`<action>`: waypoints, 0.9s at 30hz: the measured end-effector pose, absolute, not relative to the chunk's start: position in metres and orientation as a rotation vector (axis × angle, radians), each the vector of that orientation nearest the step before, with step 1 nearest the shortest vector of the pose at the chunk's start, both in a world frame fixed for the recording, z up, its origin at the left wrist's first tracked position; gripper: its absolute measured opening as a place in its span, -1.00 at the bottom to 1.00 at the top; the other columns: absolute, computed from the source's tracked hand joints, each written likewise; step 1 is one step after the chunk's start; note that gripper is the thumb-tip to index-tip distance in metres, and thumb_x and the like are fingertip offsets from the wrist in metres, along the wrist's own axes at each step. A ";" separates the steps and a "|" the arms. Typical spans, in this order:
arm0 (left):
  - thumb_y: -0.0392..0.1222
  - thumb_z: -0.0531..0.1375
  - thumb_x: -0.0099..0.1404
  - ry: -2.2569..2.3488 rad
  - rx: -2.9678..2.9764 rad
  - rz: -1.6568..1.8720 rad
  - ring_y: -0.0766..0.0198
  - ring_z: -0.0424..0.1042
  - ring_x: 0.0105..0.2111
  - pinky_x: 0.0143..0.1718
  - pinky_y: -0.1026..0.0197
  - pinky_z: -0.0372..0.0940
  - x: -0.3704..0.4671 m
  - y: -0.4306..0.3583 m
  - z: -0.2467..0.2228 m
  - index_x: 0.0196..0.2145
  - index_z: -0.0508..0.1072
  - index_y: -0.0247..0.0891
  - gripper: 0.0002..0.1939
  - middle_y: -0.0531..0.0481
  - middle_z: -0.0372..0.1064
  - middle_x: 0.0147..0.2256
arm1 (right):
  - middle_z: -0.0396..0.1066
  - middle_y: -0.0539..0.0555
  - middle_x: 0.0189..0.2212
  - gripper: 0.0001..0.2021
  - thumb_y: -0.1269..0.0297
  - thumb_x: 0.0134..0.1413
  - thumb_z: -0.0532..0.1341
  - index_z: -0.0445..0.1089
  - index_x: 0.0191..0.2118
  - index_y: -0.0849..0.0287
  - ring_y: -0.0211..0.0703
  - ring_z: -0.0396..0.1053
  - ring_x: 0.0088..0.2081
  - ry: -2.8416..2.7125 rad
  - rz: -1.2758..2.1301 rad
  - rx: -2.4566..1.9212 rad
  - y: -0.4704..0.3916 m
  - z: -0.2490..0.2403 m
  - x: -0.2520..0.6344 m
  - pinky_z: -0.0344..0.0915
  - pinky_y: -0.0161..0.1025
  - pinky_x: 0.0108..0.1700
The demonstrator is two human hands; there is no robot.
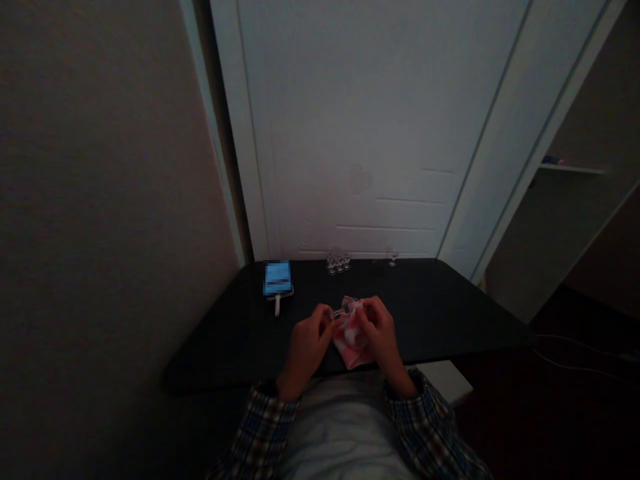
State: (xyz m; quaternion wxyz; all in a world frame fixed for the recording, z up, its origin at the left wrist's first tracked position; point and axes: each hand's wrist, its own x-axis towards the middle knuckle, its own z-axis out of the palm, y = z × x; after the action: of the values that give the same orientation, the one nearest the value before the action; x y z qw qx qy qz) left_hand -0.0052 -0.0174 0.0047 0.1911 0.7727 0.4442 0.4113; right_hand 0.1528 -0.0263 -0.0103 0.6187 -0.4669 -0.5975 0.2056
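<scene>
In front of my body, a small clear stemmed glass lies on its side between my two hands. The fingers of my left hand pinch its left end. My right hand is closed on a pink and white cloth, which is bunched against the glass's right end and hangs down toward the table edge. The cloth hides part of the glass. Farther back stand several similar small clear glasses in a tight group, and a single one stands apart to their right.
The dark table meets a pale panelled door at the back. On its left side rests a phone with a lit screen and a white plug and cable. A wall rises on the left.
</scene>
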 end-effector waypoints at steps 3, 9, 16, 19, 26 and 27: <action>-0.01 0.03 0.25 1.228 2.160 1.212 0.31 0.34 -0.50 -0.48 0.32 0.17 -0.004 -0.018 0.005 -0.27 0.31 -0.22 -0.76 0.09 0.31 -0.50 | 0.29 -0.01 -0.39 -0.87 0.21 0.12 0.11 0.31 -0.30 0.13 -0.25 0.27 -0.37 -1.378 0.486 -1.077 -0.026 -0.010 0.153 0.20 -0.34 -0.36; -0.11 0.09 0.22 1.168 2.137 1.290 0.34 0.35 -0.44 -0.40 0.32 0.23 -0.001 -0.016 0.003 0.01 0.21 -0.16 -0.61 0.07 0.34 -0.37 | 0.31 0.00 -0.38 -0.87 0.21 0.12 0.10 0.31 -0.31 0.13 -0.23 0.27 -0.35 -1.378 0.455 -1.095 -0.026 -0.010 0.152 0.20 -0.33 -0.33; -0.07 0.09 0.22 1.214 2.181 1.209 0.33 0.34 -0.51 -0.48 0.33 0.17 -0.005 -0.017 0.002 -0.21 0.33 -0.21 -0.78 0.10 0.32 -0.50 | 0.30 -0.02 -0.43 -0.85 0.19 0.12 0.10 0.32 -0.34 0.14 -0.24 0.27 -0.38 -1.324 0.470 -1.091 -0.025 -0.011 0.154 0.19 -0.33 -0.36; -0.02 0.09 0.21 1.240 2.205 1.203 0.33 0.32 -0.54 -0.50 0.32 0.15 -0.005 -0.017 0.003 -0.33 0.34 -0.23 -0.78 0.11 0.30 -0.55 | 0.29 -0.03 -0.44 -0.84 0.18 0.11 0.10 0.31 -0.35 0.14 -0.24 0.27 -0.39 -1.323 0.481 -1.087 -0.024 -0.012 0.154 0.19 -0.34 -0.36; -0.08 0.11 0.20 1.216 2.164 1.256 0.34 0.34 -0.49 -0.46 0.32 0.21 -0.001 -0.014 0.002 -0.02 0.24 -0.17 -0.62 0.08 0.33 -0.40 | 0.31 -0.01 -0.41 -0.85 0.19 0.11 0.10 0.31 -0.33 0.14 -0.24 0.27 -0.38 -1.349 0.471 -1.112 -0.026 -0.010 0.154 0.20 -0.33 -0.36; -0.09 0.10 0.21 1.209 2.169 1.259 0.34 0.34 -0.48 -0.45 0.31 0.22 0.000 -0.014 0.002 0.01 0.21 -0.16 -0.60 0.08 0.33 -0.38 | 0.31 -0.01 -0.41 -0.86 0.19 0.11 0.10 0.31 -0.33 0.14 -0.24 0.27 -0.38 -1.351 0.467 -1.116 -0.026 -0.010 0.154 0.20 -0.33 -0.36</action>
State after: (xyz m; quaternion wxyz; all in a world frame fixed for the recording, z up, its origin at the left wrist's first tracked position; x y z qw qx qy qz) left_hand -0.0004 -0.0141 0.0015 0.1781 0.7666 0.4273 0.4450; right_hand 0.1535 -0.0261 -0.0099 0.6162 -0.4846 -0.5868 0.2029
